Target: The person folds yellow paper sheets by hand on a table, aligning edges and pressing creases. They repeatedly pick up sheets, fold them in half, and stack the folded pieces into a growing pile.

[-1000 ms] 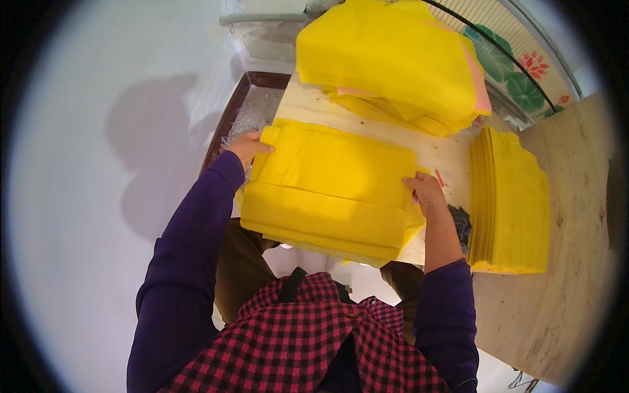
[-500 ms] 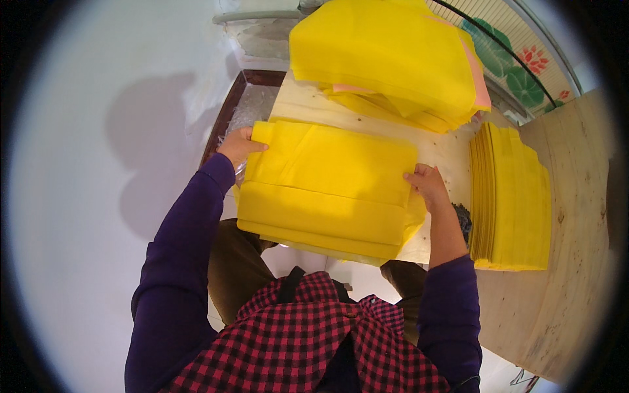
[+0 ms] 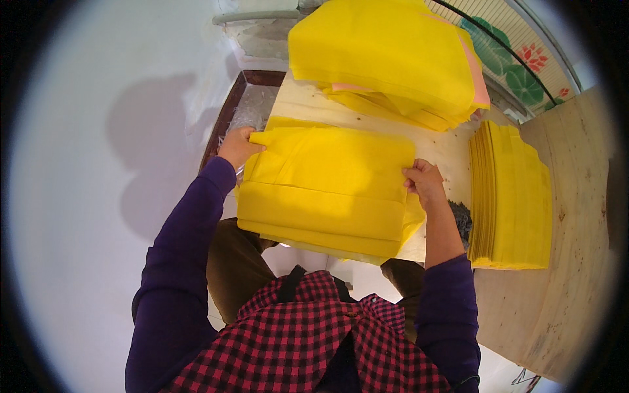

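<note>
In front of me a stack of yellow cloth sheets lies at the near edge of the board, its front part hanging over toward my lap. My left hand pinches the far left corner of the top sheet between thumb and fingers. At its right edge, my right hand grips the same sheet, with the fingers curled in. A crosswise fold line runs over the stack below both hands. Beyond the sheet's far edge, a strip of the yellow cloth underneath shows.
A larger pile of yellow cloth with pink edges lies at the back. Folded yellow cloth stands packed at right on a wooden surface. Something dark and crumpled lies beside it. A white wall is on the left.
The top sheet's far left corner has come slightly nearer to me, showing more cloth beneath. My right hand has shifted slightly left and away from me. Both hands keep their grip.
</note>
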`<action>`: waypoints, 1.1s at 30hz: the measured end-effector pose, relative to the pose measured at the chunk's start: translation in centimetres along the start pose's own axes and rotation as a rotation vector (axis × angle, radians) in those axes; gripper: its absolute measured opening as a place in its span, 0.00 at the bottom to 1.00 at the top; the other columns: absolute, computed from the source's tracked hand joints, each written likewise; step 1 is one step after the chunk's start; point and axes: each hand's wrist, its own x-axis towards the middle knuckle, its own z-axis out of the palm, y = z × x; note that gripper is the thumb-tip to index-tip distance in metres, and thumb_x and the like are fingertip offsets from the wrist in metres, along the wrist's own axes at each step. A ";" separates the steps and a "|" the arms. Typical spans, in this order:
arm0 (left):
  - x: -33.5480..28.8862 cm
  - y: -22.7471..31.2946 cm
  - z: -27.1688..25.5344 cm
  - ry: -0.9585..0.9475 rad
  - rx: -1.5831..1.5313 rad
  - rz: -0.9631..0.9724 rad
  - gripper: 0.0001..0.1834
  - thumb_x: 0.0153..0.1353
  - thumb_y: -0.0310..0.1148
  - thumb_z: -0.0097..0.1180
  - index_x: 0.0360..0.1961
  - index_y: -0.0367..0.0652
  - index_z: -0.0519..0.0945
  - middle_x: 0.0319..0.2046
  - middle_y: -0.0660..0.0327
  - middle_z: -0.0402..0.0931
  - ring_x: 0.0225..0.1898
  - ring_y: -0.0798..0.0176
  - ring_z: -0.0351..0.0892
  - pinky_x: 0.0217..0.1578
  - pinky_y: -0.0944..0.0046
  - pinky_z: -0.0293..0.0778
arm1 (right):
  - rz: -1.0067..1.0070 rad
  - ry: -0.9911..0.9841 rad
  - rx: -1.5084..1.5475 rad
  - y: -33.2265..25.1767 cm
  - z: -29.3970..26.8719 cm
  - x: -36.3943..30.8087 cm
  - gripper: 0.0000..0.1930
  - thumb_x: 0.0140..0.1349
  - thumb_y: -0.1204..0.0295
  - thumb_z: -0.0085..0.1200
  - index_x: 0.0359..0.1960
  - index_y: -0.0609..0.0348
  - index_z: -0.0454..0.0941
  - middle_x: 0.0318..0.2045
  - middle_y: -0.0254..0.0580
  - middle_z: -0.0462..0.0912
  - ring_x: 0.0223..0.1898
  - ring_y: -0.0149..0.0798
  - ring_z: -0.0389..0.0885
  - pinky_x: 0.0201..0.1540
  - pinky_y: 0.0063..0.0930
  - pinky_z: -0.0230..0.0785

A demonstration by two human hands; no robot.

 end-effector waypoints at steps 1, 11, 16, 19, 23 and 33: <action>0.0 -0.3 0.0 0.014 -0.015 0.004 0.14 0.50 0.17 0.62 0.41 0.30 0.80 0.35 0.57 0.82 0.34 0.65 0.81 0.39 0.68 0.76 | -0.006 0.012 -0.014 0.0 0.0 -0.1 0.07 0.57 0.75 0.58 0.38 0.58 0.78 0.23 0.30 0.79 0.17 0.25 0.75 0.19 0.18 0.67; -0.9 0.2 -0.5 0.085 0.152 -0.027 0.15 0.51 0.27 0.64 0.41 0.33 0.82 0.31 0.54 0.84 0.33 0.61 0.83 0.37 0.65 0.76 | -0.061 -0.010 -0.064 -0.3 -0.1 -1.2 0.09 0.60 0.78 0.54 0.42 0.64 0.77 0.30 0.38 0.83 0.24 0.29 0.83 0.24 0.20 0.74; -2.0 1.5 -0.4 0.075 -0.039 -0.183 0.14 0.52 0.25 0.64 0.40 0.32 0.82 0.27 0.55 0.82 0.27 0.65 0.82 0.30 0.70 0.76 | -0.060 -0.006 0.046 0.5 0.5 -0.5 0.08 0.60 0.81 0.52 0.41 0.66 0.76 0.35 0.42 0.83 0.33 0.34 0.84 0.33 0.21 0.78; -2.2 0.7 -0.2 0.061 -0.211 -0.111 0.11 0.52 0.20 0.62 0.39 0.32 0.83 0.28 0.57 0.81 0.27 0.67 0.82 0.30 0.72 0.76 | -0.167 -0.034 0.171 1.6 0.6 -0.7 0.08 0.55 0.84 0.53 0.38 0.66 0.78 0.35 0.40 0.82 0.36 0.32 0.82 0.40 0.21 0.76; -2.7 -1.0 -0.1 0.072 -0.143 0.059 0.12 0.49 0.12 0.58 0.36 0.32 0.84 0.36 0.56 0.82 0.38 0.65 0.81 0.41 0.69 0.76 | -0.288 -0.017 0.054 3.1 0.0 -0.8 0.08 0.52 0.86 0.56 0.35 0.64 0.79 0.40 0.40 0.82 0.43 0.34 0.79 0.48 0.24 0.73; -4.4 -4.8 1.5 0.157 -0.245 0.256 0.15 0.46 0.09 0.53 0.32 0.36 0.85 0.42 0.55 0.82 0.45 0.61 0.80 0.50 0.67 0.73 | -0.477 -0.013 0.096 6.3 0.4 -1.0 0.04 0.53 0.84 0.59 0.28 0.61 0.79 0.42 0.41 0.82 0.44 0.33 0.78 0.58 0.24 0.63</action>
